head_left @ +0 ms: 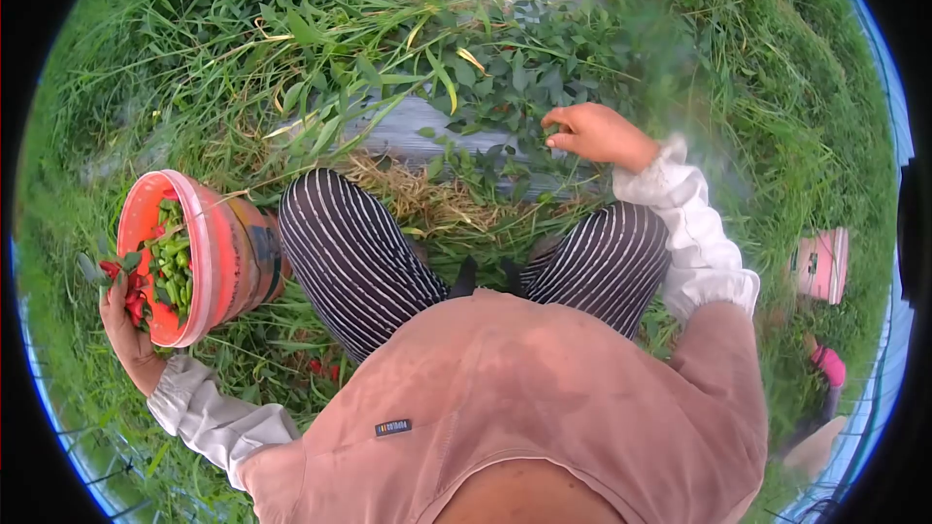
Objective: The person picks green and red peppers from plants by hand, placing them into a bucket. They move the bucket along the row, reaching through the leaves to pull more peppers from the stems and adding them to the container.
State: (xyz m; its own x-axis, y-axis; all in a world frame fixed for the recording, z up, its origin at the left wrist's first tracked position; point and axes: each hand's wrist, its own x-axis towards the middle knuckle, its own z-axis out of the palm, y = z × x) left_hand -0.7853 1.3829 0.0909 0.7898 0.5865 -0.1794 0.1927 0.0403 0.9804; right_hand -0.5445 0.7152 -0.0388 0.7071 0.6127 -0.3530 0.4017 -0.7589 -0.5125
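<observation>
At the left, my left hand (pixel 124 328) is at the mouth of a tilted pink-red bucket (pixel 199 262), its fingers closed around red chili peppers (pixel 112 269) with some green leaves by the fingertips. Inside the bucket lie green chili peppers (pixel 173 267) and more red ones. My right hand (pixel 600 134) hovers over the leafy pepper plants (pixel 529 73) in front of me. Its fingers are bent with a gap between thumb and forefinger, and nothing shows in them.
Tall grass (pixel 223 58) surrounds the plants. Silvery plastic sheeting (pixel 413 126) covers the row before my bent knees. Red peppers (pixel 325 367) lie in grass beside my left leg. A second pink bucket (pixel 820 265) stands far right, near another person's pink sleeve (pixel 828 366).
</observation>
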